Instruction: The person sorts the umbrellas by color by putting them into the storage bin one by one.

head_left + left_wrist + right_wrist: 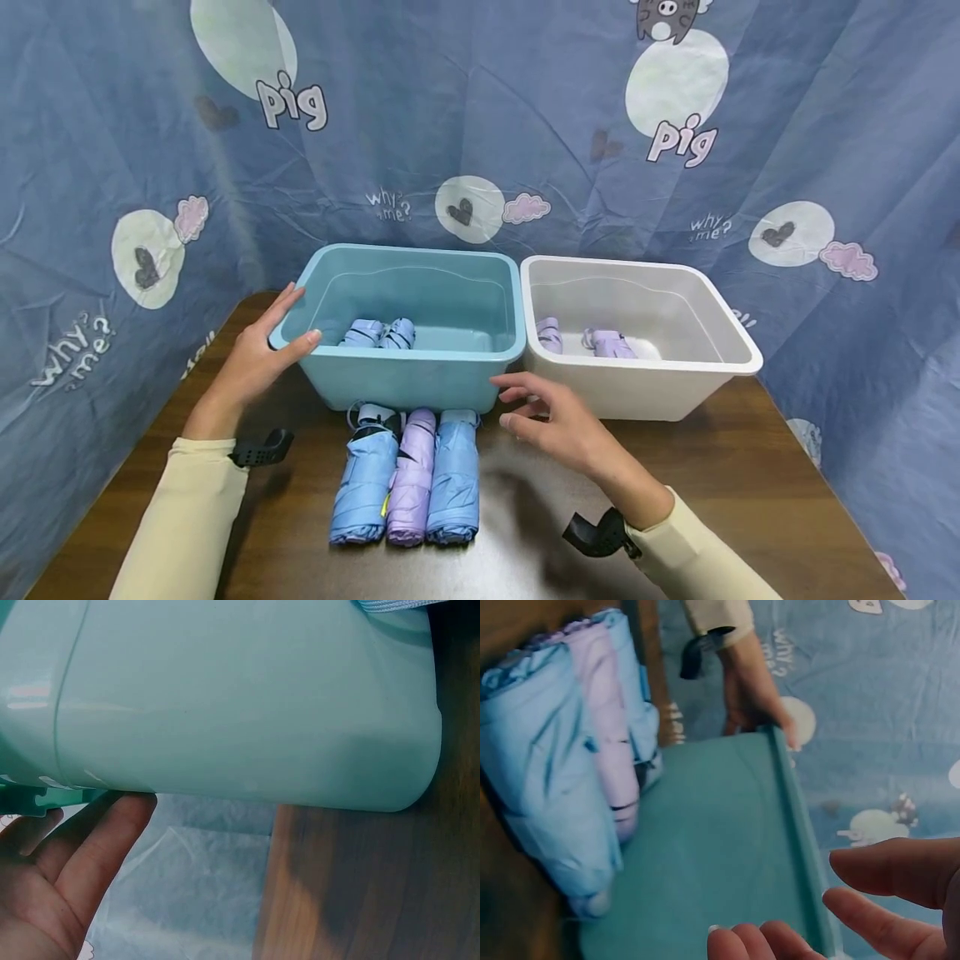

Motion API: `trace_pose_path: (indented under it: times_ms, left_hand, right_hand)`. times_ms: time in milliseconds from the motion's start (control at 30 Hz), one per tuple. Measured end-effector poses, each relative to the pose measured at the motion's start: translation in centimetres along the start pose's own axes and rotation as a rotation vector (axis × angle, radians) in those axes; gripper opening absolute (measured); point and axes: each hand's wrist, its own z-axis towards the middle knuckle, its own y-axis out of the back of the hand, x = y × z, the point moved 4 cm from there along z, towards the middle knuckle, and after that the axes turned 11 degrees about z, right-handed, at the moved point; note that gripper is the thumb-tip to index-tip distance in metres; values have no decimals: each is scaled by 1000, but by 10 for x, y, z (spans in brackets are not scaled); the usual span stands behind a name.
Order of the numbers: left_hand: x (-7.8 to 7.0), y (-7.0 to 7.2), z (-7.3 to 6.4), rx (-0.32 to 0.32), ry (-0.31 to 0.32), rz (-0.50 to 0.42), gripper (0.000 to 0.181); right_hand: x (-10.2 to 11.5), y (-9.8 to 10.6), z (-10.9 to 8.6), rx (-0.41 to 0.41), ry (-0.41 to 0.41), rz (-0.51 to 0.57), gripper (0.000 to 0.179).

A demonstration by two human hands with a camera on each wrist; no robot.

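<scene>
My left hand (255,350) touches the left end of the teal bin (420,379), with fairly straight fingers along its rim and the thumb near the front corner. In the left wrist view, the fingers (105,847) lie against the bin's side. Near the bin's front right corner, my right hand (558,421) hovers with loosely bent fingers and nothing in them. Three folded umbrellas lie side by side before the teal bin: a blue umbrella (365,483), a purple umbrella (412,487) and another blue umbrella (454,483). Two small blue umbrellas (378,333) lie inside the bin.
To the right of the teal bin, a white bin (637,387) holds two purple umbrellas (609,343). Both bins stand at the back of the brown wooden table (720,475). A blue printed curtain (480,108) hangs behind and along the sides.
</scene>
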Motion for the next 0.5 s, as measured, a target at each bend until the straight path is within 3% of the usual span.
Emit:
trace_pose_path:
  times_ms: [500]
  left_hand:
    - [2,-1,0,-17,-26,4,76]
  right_hand:
    - [-53,-31,0,2,-141,154,47]
